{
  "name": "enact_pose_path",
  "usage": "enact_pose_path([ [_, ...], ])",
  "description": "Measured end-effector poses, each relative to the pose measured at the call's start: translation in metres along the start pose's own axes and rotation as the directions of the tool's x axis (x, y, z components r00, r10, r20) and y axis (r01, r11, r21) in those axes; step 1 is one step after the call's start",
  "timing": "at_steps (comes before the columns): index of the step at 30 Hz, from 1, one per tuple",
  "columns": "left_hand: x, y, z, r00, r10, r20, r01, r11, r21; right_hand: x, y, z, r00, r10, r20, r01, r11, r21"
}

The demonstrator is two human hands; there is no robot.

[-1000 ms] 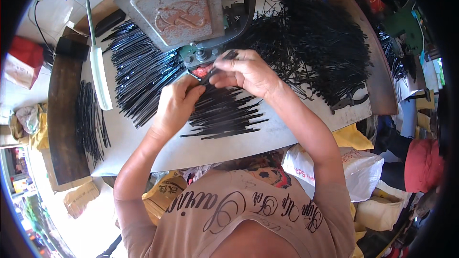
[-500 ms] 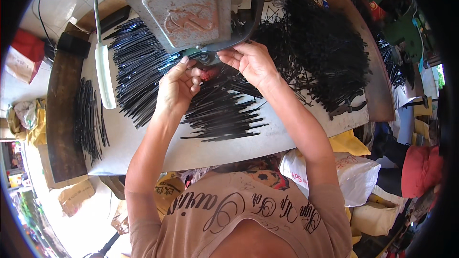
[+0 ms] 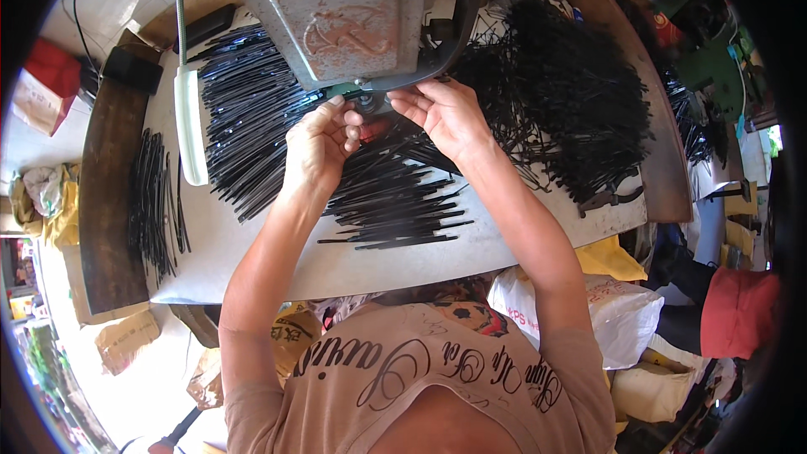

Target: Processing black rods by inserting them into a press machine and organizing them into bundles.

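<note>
Both of my hands are raised under the head of a grey metal machine (image 3: 349, 21) with an umbrella shape embossed on its plate. My left hand (image 3: 318, 139) is closed, thumb and forefinger pinched by a thin dark rod at the machine's lower edge. My right hand (image 3: 445, 118) comes up from the other side, its fingers bent in under the curved dark bar; what they grip is hidden. Between the hands sit a small round metal part (image 3: 365, 103) and something red. Thin black rods (image 3: 244, 118) fan out beside my left hand, and more rods (image 3: 395, 202) lie below.
A large tangled heap of black rods (image 3: 572, 92) covers the table's right side, with pliers (image 3: 609, 197) at its edge. A small bundle of rods (image 3: 151, 202) lies far left. A white lamp (image 3: 191, 126) hangs on a bent neck. Raised brown boards (image 3: 113, 202) edge the table.
The view has shifted slightly, so the machine and lamp sit a little further right. My hands keep nearly the same pose under the machine.
</note>
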State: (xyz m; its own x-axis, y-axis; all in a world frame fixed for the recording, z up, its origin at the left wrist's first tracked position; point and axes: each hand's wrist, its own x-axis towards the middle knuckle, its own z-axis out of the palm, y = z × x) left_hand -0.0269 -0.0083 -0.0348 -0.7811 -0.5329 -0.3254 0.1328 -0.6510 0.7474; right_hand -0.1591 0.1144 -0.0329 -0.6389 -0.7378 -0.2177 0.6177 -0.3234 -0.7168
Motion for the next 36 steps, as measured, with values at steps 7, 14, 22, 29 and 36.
enact_pose_path([
  [7, -0.002, 0.003, -0.002, 0.999, 0.011, -0.038, -0.011, 1.0, -0.001, 0.0, 0.006, 0.005, 1.0, -0.003, 0.021, 0.002, 0.999, 0.035],
  [14, -0.002, 0.002, -0.001, 1.0, -0.01, -0.013, 0.01, 1.0, -0.022, -0.002, 0.006, 0.004, 1.0, -0.019, -0.018, 0.019, 0.999, 0.043],
  [22, 0.002, -0.006, 0.003, 0.999, -0.048, -0.013, 0.047, 0.996, -0.075, -0.003, 0.008, 0.001, 0.994, -0.021, -0.111, 0.03, 0.996, 0.078],
  [29, -0.008, 0.001, 0.005, 1.0, 0.009, -0.028, -0.01, 0.999, -0.036, -0.005, 0.008, 0.006, 0.997, -0.03, -0.075, 0.036, 0.996, 0.082],
  [36, -0.004, 0.0, 0.002, 0.999, 0.0, -0.044, -0.002, 0.999, -0.036, -0.005, 0.011, 0.009, 0.995, -0.024, -0.1, 0.032, 0.996, 0.079],
])
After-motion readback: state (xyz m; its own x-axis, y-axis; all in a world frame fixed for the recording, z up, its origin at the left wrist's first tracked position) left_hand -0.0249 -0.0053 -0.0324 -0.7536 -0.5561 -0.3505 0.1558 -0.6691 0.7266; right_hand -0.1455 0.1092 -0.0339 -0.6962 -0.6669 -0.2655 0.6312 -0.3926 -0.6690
